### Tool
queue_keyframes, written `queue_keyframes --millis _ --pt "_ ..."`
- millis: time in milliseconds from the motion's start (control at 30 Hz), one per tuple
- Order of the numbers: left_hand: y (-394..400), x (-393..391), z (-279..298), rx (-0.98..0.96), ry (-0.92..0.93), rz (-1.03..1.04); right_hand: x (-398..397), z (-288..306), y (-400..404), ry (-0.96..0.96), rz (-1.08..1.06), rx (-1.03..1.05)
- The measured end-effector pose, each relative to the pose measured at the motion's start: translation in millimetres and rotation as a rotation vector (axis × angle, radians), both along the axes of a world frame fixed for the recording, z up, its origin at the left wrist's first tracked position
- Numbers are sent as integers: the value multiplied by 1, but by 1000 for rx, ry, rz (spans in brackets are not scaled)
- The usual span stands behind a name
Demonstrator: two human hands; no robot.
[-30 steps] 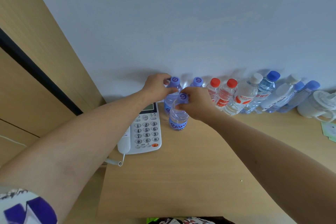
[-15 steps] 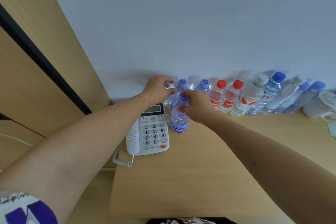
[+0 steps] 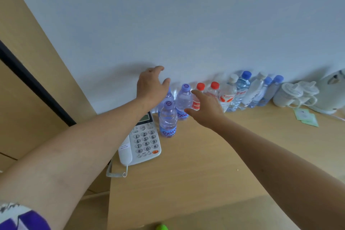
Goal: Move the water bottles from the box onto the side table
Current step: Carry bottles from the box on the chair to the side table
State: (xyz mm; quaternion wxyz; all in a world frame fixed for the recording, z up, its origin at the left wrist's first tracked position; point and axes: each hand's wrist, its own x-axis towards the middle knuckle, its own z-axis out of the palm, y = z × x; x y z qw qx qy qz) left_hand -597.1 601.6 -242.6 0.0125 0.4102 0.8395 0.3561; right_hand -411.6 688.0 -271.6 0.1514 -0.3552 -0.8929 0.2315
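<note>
A purple-capped water bottle (image 3: 168, 119) stands upright on the wooden side table (image 3: 196, 164), just right of the phone. Behind it along the wall runs a row of several bottles: another purple-capped one (image 3: 183, 101), two red-capped ones (image 3: 212, 87), then white- and blue-capped ones (image 3: 242, 87). My left hand (image 3: 151, 85) hovers above the leftmost bottle by the wall, fingers spread, holding nothing. My right hand (image 3: 205, 107) floats in front of the red-capped bottles, fingers relaxed and empty. The box is out of view.
A white desk phone (image 3: 141, 142) with a coiled cord lies at the table's left edge. White mugs (image 3: 293, 94) and a white kettle (image 3: 332, 89) stand at the far right, with green sachets (image 3: 306, 116) in front of them. A wooden panel rises on the left.
Both hands have let go of the purple-capped bottles and lifted away with fingers spread. The front bottle now stands alone beside the phone.
</note>
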Motion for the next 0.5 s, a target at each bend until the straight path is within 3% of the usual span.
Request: queue_keyframes --millis 233,500 --pt "47 104 28 -105 198 -237 107 26 25 -45 -193 78" --pt "119 319 45 -88 272 -545 347 52 43 -56 -552 121"
